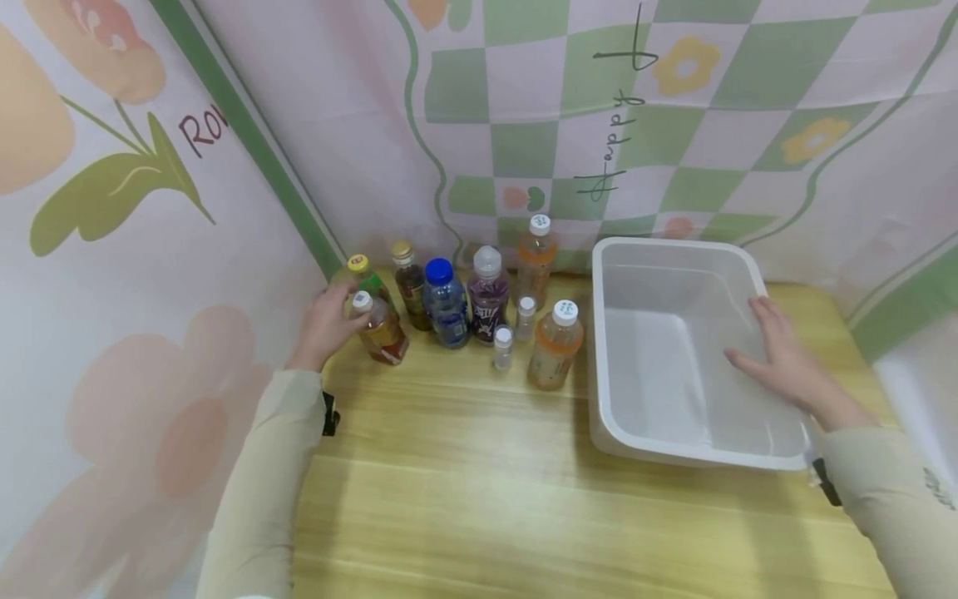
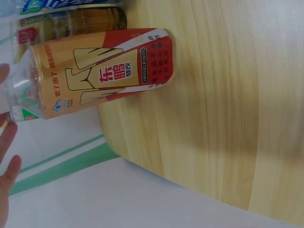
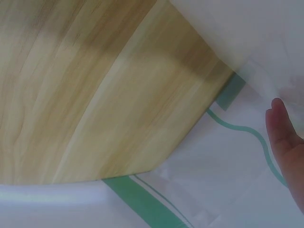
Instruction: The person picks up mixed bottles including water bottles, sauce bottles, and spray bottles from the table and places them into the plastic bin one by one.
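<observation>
My left hand (image 1: pixel 325 324) is at the neck of a bottle with a red and yellow label (image 1: pixel 385 334), thumb on the near side and fingers behind. This bottle stands upright on the table, and the left wrist view shows its label (image 2: pixel 104 71) up close. My right hand (image 1: pixel 793 366) lies along the right rim of a white plastic tub (image 1: pixel 602 349), with straight fingers and the thumb spread over the tub's inside. Whether it presses on the rim cannot be told. In the right wrist view, the straight fingers (image 3: pixel 281 124) appear beside the tub's pale wall.
Right of the left hand stand a yellow-capped bottle (image 1: pixel 361 268), a dark bottle (image 1: pixel 412 291), a blue-capped bottle (image 1: pixel 446 312), a purple drink bottle (image 1: pixel 488 304), two orange-banded bottles (image 1: pixel 555 353) and two small white-capped bottles (image 1: pixel 503 353). A patterned cloth (image 1: pixel 524 83) hangs behind the wooden table (image 1: pixel 464 499).
</observation>
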Demonstrator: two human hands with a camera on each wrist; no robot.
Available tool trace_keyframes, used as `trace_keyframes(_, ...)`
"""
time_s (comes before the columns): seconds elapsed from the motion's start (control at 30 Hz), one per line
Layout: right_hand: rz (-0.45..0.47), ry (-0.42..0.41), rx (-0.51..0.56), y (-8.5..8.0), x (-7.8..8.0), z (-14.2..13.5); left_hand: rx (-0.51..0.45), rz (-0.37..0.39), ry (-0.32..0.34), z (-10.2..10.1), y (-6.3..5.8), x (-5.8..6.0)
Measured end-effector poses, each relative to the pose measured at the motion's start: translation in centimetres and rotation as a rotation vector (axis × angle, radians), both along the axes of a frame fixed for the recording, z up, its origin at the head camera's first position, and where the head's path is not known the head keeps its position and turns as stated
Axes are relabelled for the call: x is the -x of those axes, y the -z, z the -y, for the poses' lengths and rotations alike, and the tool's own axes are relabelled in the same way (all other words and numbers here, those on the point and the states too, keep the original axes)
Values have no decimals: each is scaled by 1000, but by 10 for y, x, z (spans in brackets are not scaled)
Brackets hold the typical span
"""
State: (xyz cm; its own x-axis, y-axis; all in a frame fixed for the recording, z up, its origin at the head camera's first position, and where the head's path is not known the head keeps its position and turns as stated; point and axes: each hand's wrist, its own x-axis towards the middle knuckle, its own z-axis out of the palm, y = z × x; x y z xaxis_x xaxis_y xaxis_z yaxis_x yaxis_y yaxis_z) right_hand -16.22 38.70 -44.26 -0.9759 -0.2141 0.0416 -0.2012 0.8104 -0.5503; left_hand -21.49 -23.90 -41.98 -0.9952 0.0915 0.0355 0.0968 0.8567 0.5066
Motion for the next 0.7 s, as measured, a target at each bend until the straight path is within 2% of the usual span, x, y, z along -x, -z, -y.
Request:
trace_keyframes(0.33,-3,7,2,1,1,0,-23,14,-24,-4,2,-2)
trace_keyframes(0.7,2,5,-21,-2,-1,1,-153,59,-40,-6,3,-3)
